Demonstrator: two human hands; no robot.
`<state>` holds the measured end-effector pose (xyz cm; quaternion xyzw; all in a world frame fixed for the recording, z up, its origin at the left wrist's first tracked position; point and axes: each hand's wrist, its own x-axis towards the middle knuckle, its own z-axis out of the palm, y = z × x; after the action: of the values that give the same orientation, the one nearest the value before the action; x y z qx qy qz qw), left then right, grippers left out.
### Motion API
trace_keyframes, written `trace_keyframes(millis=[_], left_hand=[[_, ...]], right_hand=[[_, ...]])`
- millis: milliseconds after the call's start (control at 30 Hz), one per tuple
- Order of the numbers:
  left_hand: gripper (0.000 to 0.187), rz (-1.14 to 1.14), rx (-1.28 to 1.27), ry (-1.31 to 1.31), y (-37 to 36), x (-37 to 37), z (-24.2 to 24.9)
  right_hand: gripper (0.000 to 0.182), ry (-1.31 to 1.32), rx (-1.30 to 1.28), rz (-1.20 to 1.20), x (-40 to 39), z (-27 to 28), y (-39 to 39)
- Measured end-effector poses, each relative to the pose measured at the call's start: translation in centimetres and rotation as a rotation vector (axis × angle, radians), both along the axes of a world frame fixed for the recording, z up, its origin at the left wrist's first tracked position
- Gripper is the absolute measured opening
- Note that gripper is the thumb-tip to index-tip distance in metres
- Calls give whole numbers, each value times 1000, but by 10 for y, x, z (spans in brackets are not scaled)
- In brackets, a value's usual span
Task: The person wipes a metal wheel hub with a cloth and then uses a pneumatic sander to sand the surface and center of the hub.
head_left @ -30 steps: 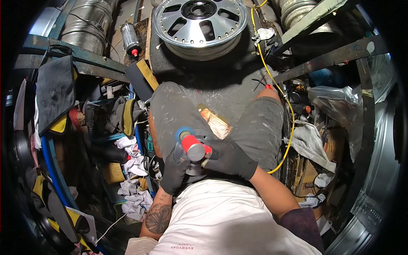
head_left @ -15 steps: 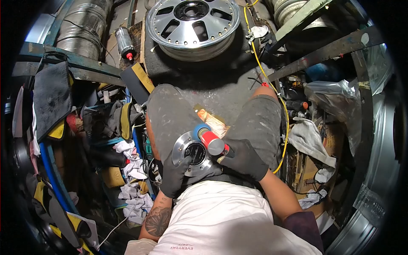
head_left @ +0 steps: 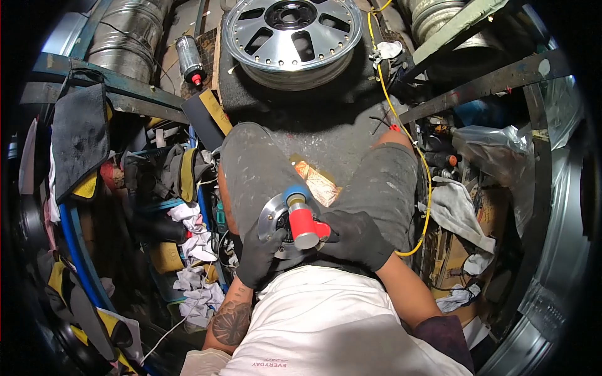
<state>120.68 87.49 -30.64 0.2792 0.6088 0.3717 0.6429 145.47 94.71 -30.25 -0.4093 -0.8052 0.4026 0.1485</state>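
My gloved left hand (head_left: 258, 257) is closed on the lower left edge of a round metal wheel centre cap (head_left: 268, 218), silver with small holes round its rim and a dark middle. My gloved right hand (head_left: 359, 238) grips a small red polisher (head_left: 302, 224) with a silver end and a blue pad (head_left: 295, 192). The polisher lies across the cap in this view and hides much of its dark middle. The pad overlaps the cap's upper right rim. Both things are held over my lap, close to the white shirt.
A polished wheel rim (head_left: 291, 37) lies on a dark padded stand ahead. A yellow hose (head_left: 401, 119) runs down on the right past my knee. Crumpled cloths (head_left: 197, 241) and pads fill the left shelf. A grey rag (head_left: 461, 210) hangs at right, near metal frame bars (head_left: 483, 88).
The polisher has swung so its silver end points down toward me, covering more of the cap's middle. My right hand has shifted slightly left and down. The left hand keeps its hold.
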Motion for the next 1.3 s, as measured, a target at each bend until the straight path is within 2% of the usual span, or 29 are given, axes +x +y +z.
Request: trace_keyframes(millis=[100, 233, 333, 467, 633, 733, 933, 967, 1067, 1100, 1233, 1300], left_hand=[[45, -18, -3, 0, 0, -5, -2], [44, -5, 25, -45, 3, -3, 0], [45, -30, 9, -63, 3, -5, -8], [53, -20, 26, -113, 5, -6, -2], [53, -20, -8, -127, 6, -4, -5], [51, -36, 1, -51, 4, -6, -3], [46, -15, -14, -49, 5, 3, 9], [46, -24, -23, -49, 7, 4, 10], [46, -57, 26, 12, 3, 0, 4], [46, -32, 6, -19, 0, -1, 2], [44, 8, -14, -83, 1, 1, 4], [44, -25, 2, -65, 2, 6, 9]], right_hand=[[61, 12, 60, 3, 2, -3, 3], [54, -11, 44, 44, 11, -5, 11], [56, 58, 110, 63, 8, -8, 14], [58, 10, 79, 95, 10, -11, 17], [60, 14, 94, 80, 6, -3, 15], [60, -24, -29, 57, 9, 3, 16], [46, 425, -641, -113, 23, -11, -8], [41, 386, -603, -70, 21, -6, -5], [40, 419, -842, -112, 15, 4, -1], [36, 491, -742, -122, 14, -10, -8], [36, 382, -1214, -211, 31, 30, 9], [36, 391, -1237, -238, 28, 30, 7]])
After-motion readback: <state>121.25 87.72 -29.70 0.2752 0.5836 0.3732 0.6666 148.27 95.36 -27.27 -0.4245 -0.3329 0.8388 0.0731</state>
